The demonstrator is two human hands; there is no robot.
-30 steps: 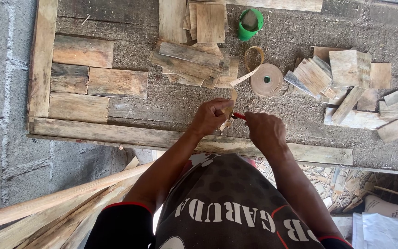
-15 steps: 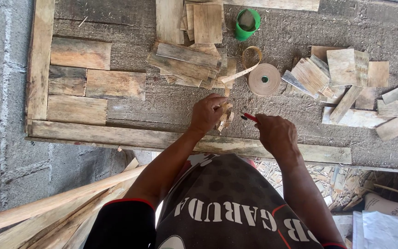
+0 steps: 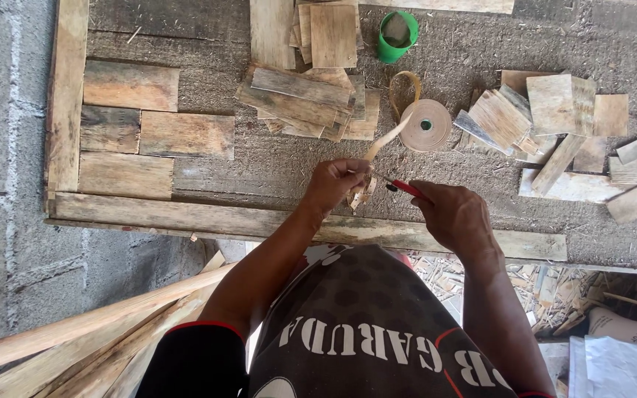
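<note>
My left hand [image 3: 333, 184] is closed around a small bundle of pale wood pieces [image 3: 359, 195], and most of that bundle is hidden inside my fist, so I cannot tell how many pieces there are or how they lie against each other; only their lower ends poke out below my fingers [image 3: 348, 171]. A thin tan strip [image 3: 386, 140] rises from the same grip and runs up and to the right, its long axis slanting toward the roll of tan tape [image 3: 425, 125] that lies flat on the bench [image 3: 259, 166] just beyond my hands. Whether the strip is joined to the roll I cannot make out where they meet. My right hand [image 3: 455, 217] is shut on a red-handled tool [image 3: 405, 189]; only a short red length and a dark tip show, pointing left toward the bundle, and the rest of the handle is buried in my palm, so I cannot say what kind of tool it is. Both hands hang above the near edge of the bench, over a long plank [image 3: 186, 215] that lies crosswise. Farther back there is a heap of short boards [image 3: 304, 99], a green cup [image 3: 397, 35] whose contents are too dim to read, and a second scatter of offcuts [image 3: 554, 118] to the right, some cut off by the picture's edge
</note>
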